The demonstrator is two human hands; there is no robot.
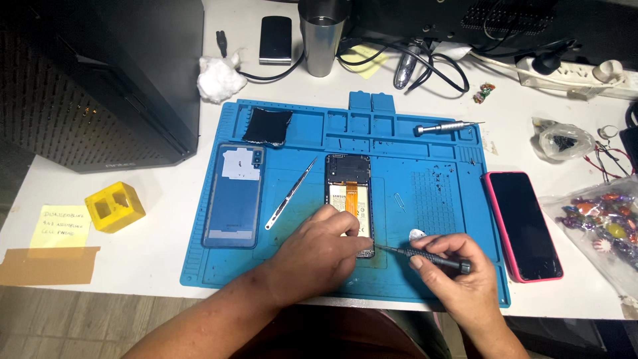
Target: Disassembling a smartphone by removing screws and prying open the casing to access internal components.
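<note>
Phones: 2 – an opened phone [349,199] with back off at mat centre, battery and orange flex showing; a pink-cased phone [524,225] at 3 o'clock, half off the mat edge.
Back cover: 1, blue back cover [234,195], inner side up, at 9 o'clock of the opened phone.
Screwdrivers: 2 – a dark precision screwdriver [425,256] in hand; a silver screwdriver [445,127] lying at 1 o'clock on the mat.
Tweezers: 1 pair, tweezers [291,194], lying slanted between cover and opened phone.
Left hand: left hand [318,254] comes in from 7 o'clock, palm down, fingers bent over the phone's lower end, pressing it to the mat – closed on the phone, not lifting it.
Right hand: right hand [458,269] comes in from 5 o'clock, fingers pinched shut round the dark screwdriver's handle; shaft runs toward 9 o'clock, tip at the phone's lower right corner.
Mat: blue repair mat [432,199] w/ small tray cells along the top; a black panel piece [267,126] sits at its 11 o'clock corner; what's in the cells too small to tell.
Containers: steel cup [322,40] at 12 o'clock, contents unseen; clear bag of sweets [605,223] at far 3 o'clock.
Other: yellow block [114,206] and a yellow sticky note [60,227] at 9 o'clock; white cotton wad [219,80] at 11.
</note>
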